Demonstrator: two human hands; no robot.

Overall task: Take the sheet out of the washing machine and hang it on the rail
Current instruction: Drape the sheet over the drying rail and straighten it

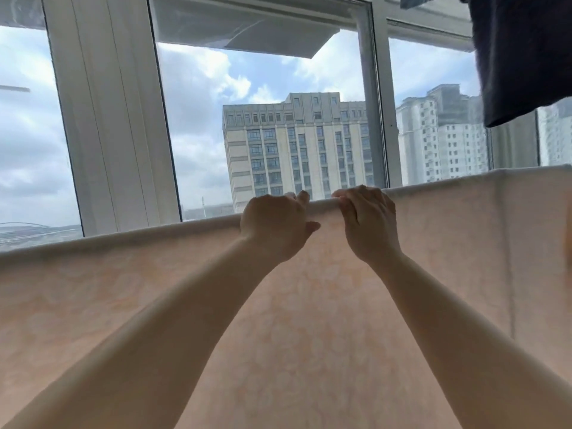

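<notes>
We see a big pale peach sheet [309,305] with a faint flower pattern hanging over a rail that runs across the view, low on the left and higher on the right. The rail itself is hidden under the folded top edge of the sheet, so we cannot see it. The left hand [275,226] is on that top edge, with its fingers curled over the fold and its thumb pressed on our side of the cloth, so it grips the sheet. The right hand [366,219] is just beside it, and its fingers are curled over the same edge and grip the sheet too. The two hands are close but not touching. Behind the sheet is a white window frame [111,119], and through the glass we see a tall beige building [297,147], more towers and a cloudy sky. A dark blue cloth [523,54] hangs at the top right.
</notes>
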